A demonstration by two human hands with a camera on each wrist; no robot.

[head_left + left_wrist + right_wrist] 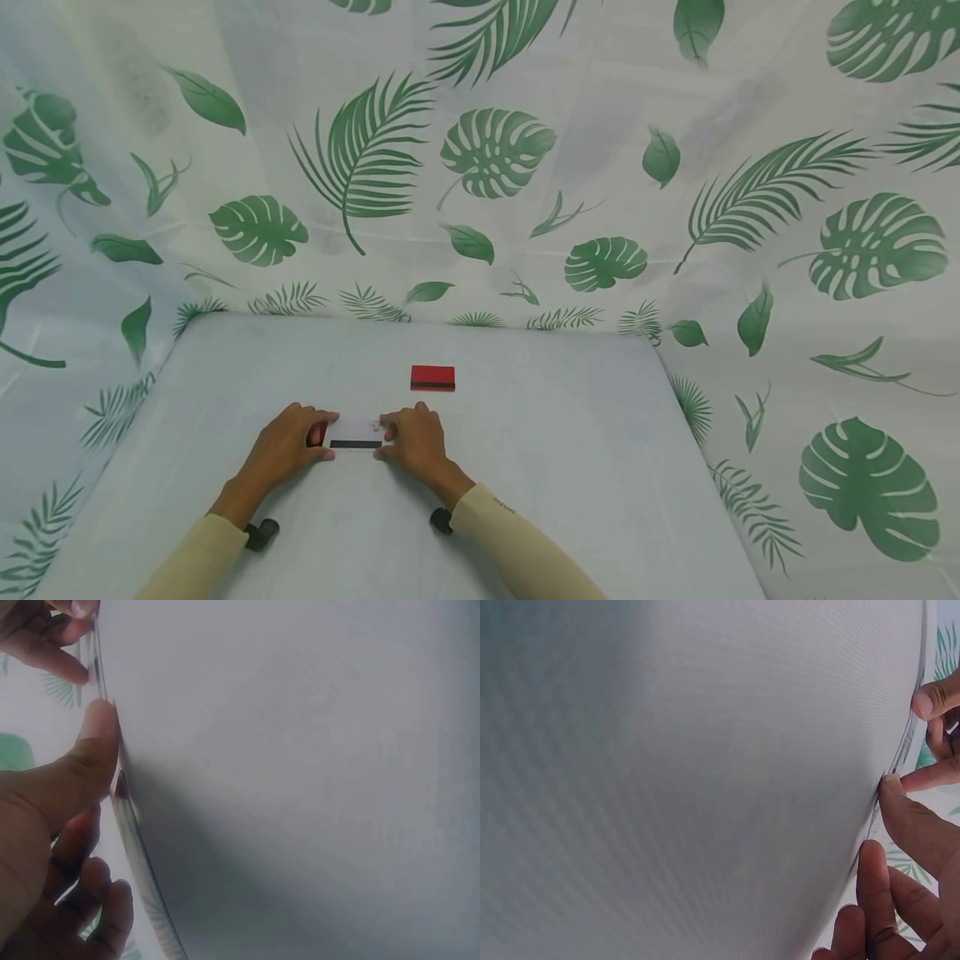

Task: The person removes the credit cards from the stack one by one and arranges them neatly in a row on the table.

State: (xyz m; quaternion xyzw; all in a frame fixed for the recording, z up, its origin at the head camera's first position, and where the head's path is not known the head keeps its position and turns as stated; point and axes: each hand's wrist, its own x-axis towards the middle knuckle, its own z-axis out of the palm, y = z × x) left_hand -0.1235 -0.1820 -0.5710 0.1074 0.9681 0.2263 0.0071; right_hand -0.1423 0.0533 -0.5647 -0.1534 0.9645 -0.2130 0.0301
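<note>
A white card [356, 432] with a black stripe along its near side lies between my hands, at or just above the table surface. My left hand [283, 442] holds its left end, thumb at the near edge and a finger at the far edge. The right end is held the same way by my right hand [417, 437]. A red patch with a dark lower edge [317, 433] shows inside the left hand, perhaps another card partly hidden. Both wrist views catch the left hand [52, 795] and the right hand [922, 862] low against the table.
A red card [432, 374] with a black stripe lies on the table [570, 433] beyond the right hand. A white sheet printed with green leaves [498, 154] rises behind the table and along both sides.
</note>
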